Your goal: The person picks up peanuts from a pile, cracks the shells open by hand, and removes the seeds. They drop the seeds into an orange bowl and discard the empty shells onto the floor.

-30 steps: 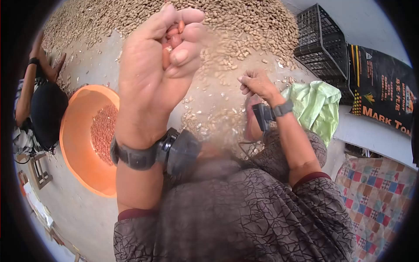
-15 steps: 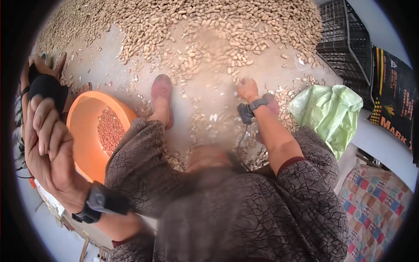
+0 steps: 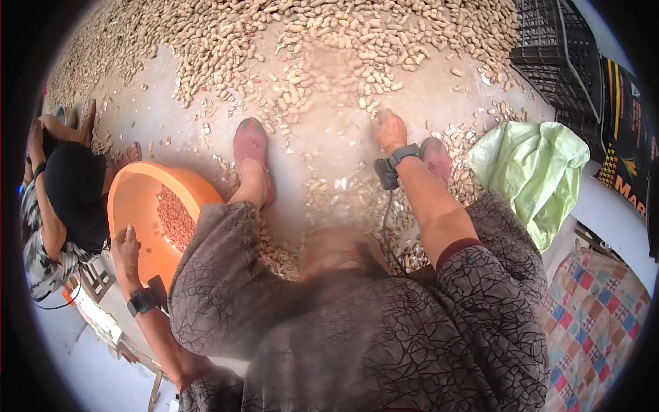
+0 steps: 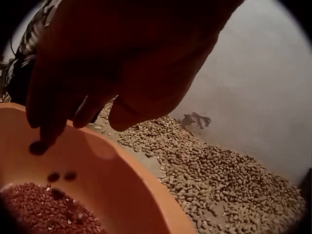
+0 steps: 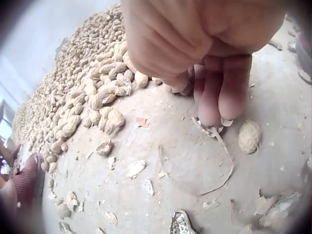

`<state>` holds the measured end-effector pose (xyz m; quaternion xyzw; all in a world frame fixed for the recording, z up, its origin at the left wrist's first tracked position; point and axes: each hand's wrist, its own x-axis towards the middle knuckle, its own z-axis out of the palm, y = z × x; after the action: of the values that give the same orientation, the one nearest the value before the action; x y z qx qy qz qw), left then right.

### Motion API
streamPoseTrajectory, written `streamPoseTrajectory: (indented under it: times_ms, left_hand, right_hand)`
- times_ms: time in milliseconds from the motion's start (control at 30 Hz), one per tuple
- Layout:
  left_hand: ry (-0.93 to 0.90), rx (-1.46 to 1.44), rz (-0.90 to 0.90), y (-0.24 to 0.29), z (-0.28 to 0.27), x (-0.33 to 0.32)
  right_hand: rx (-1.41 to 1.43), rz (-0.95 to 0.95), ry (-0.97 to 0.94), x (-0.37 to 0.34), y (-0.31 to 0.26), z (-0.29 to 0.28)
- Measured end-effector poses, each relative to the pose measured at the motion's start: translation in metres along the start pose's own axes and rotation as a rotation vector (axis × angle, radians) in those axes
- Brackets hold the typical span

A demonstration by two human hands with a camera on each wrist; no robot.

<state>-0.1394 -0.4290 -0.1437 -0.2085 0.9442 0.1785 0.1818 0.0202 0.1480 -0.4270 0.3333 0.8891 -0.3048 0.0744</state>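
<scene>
My left hand [image 3: 125,253] is over the near rim of an orange tub [image 3: 118,199], palm turned down with its fingers loosely extended. Below its fingertips in the left wrist view, a few dark peanut kernels [image 4: 70,175] hang blurred in the air. Red shelled peanuts [image 4: 46,207] cover part of the tub's bottom. Low over the floor, my right hand [image 3: 389,130] points its bent fingers [image 5: 231,97] downward. Their tips are right at a broken peanut shell [image 5: 214,130] with a thin stringy root; I cannot tell what the hidden thumb and forefinger hold.
A wide heap of unshelled peanuts [image 3: 295,41] spreads across the far floor. Shell scraps [image 3: 336,199] litter the floor between my pink shoes [image 3: 250,141]. A green sack [image 3: 532,172], black crate [image 3: 542,48] and printed bag [image 3: 621,130] stand right. Another person [image 3: 72,185] sits left.
My left hand, which held red peanut kernels up near the camera, swung left and down to the tub, and kernels are falling from it. The right hand turned downward to the floor.
</scene>
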Motion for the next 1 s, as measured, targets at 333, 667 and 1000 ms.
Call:
streamPoseTrajectory:
  times_ms: [333,667,1000]
  left_hand:
    - [-0.036,-0.042,0.603,0.244,-0.023,-0.195]
    - [-0.391,0.028,1.031,0.295,0.041,-0.256]
    - [-0.546,0.323,1.090,0.306,0.059,-0.265]
  right_hand:
    - [0.417,0.280,0.019,-0.008,0.019,-0.006]
    - [0.006,0.195,0.058,0.005,-0.003,-0.006]
    - [0.006,0.055,0.009,0.001,-0.015,-0.006]
